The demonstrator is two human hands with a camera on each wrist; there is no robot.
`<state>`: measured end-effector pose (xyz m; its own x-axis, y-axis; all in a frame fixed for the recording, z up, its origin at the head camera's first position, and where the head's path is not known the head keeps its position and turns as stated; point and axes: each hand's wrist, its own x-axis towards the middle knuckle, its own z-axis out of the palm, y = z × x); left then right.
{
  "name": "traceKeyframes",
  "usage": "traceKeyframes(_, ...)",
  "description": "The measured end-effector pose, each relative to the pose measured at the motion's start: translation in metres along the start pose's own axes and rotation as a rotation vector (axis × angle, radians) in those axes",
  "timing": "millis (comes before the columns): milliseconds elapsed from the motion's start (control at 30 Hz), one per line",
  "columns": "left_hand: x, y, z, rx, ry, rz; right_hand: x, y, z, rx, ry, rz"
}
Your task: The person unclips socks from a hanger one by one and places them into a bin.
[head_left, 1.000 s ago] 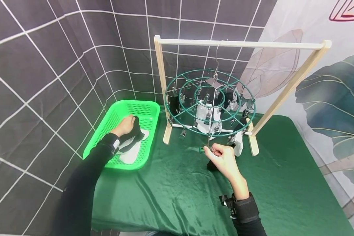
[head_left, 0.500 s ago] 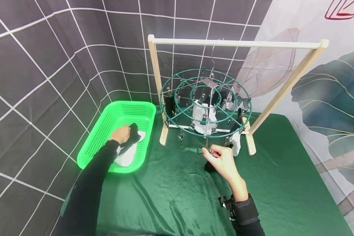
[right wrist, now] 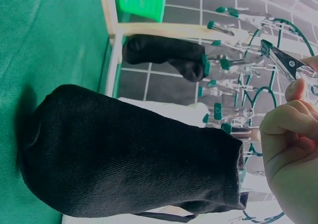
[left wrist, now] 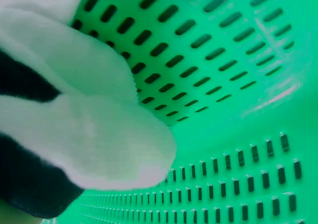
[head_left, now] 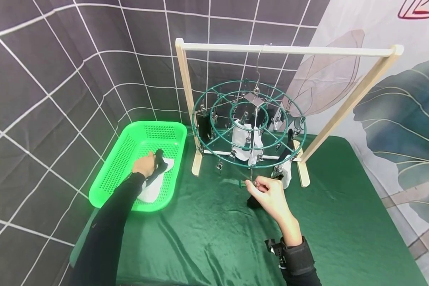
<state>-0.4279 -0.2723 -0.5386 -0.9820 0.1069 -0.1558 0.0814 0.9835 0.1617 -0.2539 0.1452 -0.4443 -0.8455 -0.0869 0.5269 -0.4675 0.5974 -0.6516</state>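
Observation:
My left hand (head_left: 144,165) reaches into the bright green basket (head_left: 166,198), fingers curled on a black sock (head_left: 159,163). White socks (left wrist: 109,139) lie close by, and dark fabric (left wrist: 30,177) shows between and under them in the left wrist view. My right hand (head_left: 270,193) pinches a metal clip (right wrist: 285,60) with green tips, just below the front rim of the round green hanger (head_left: 232,162). Beside that hand a black sock (right wrist: 134,154) hangs down close over the green cloth; in the head view the hand partly covers it.
The hanger hooks onto the white bar (head_left: 289,49) of a wooden stand with splayed feet (head_left: 303,172). Several socks, including a white one (head_left: 240,141) and a dark one (right wrist: 164,52), hang from its clips. Green cloth (head_left: 207,226) covers the table; grid-patterned curtain (head_left: 139,31) stands behind.
My left hand has come lower and nearer in the basket, and the black sock it grips has dropped with it. The right hand stays at the clip. The head view has shifted slightly.

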Motion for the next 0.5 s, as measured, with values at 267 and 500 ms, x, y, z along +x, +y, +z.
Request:
traceKeyframes(267, -0.003, 0.006, -0.009, 0.009, -0.024, -0.047, 0.000, -0.004, 0.000, 0.017, 0.020, 0.012)
traceKeyframes(500, -0.006, 0.010, -0.017, -0.009, -0.107, -0.053, -0.002, -0.003, -0.001, 0.003, 0.006, 0.026)
